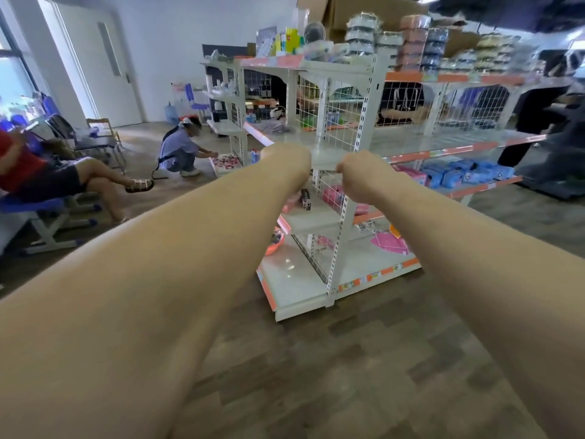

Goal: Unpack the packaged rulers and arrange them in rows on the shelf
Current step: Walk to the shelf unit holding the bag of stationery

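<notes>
Both my bare arms stretch forward toward the end of a white metal shelf unit (343,217). My left hand (286,161) is seen from the back at the level of the middle shelf board, and its fingers are hidden behind it. My right hand (359,179) hovers beside it, a short gap apart, with its fingers curled into a fist in front of the upright post. I see nothing in either hand. No rulers or ruler packages can be made out; the view is blurred.
Pink packs (332,196) and a small dark box (305,198) lie on a lower shelf, blue packs (459,174) to the right. A person (183,148) crouches on the floor at the left, another sits on blue chairs (41,213). Wooden floor lies below.
</notes>
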